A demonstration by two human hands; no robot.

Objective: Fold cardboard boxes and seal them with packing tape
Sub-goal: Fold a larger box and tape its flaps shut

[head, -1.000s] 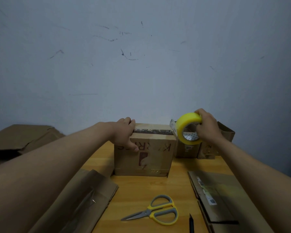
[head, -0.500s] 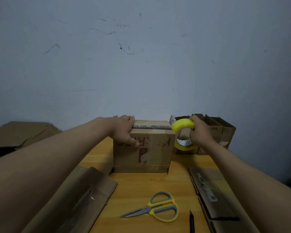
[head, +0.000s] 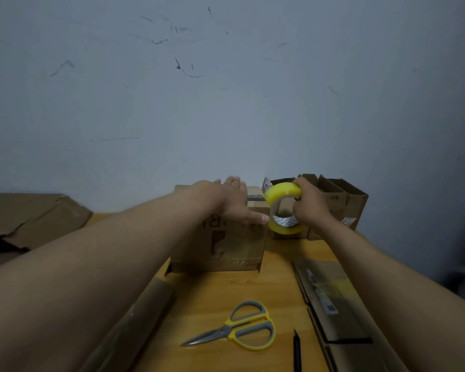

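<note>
At nine o'clock we see a heap of flattened cardboard [head: 30, 218] set aside off the table edge, likely stock waiting to be folded. Nearer us, at seven o'clock, another flattened carton [head: 134, 326] lies on the wooden table [head: 279, 285]. In the middle stands the folded cardboard box [head: 226, 245] we are sealing. Our left hand [head: 226, 202] lies flat on its top with fingers straight and the thumb down the front face; we judge it is pressing the flaps and tape down so the strip sticks. Below, at six o'clock, the yellow-handled scissors [head: 239, 330] and a dark pen [head: 296, 350] lie within reach, presumably for cutting the strip. Just right of the box's top corner, our right hand [head: 309, 205] curls tightly around the yellow packing tape roll [head: 282, 208], held at the box edge to draw tape over it. Behind it, at two o'clock, open boxes [head: 338, 202] stand against the wall. A flattened labelled carton [head: 330, 304] lies at four o'clock.
</note>
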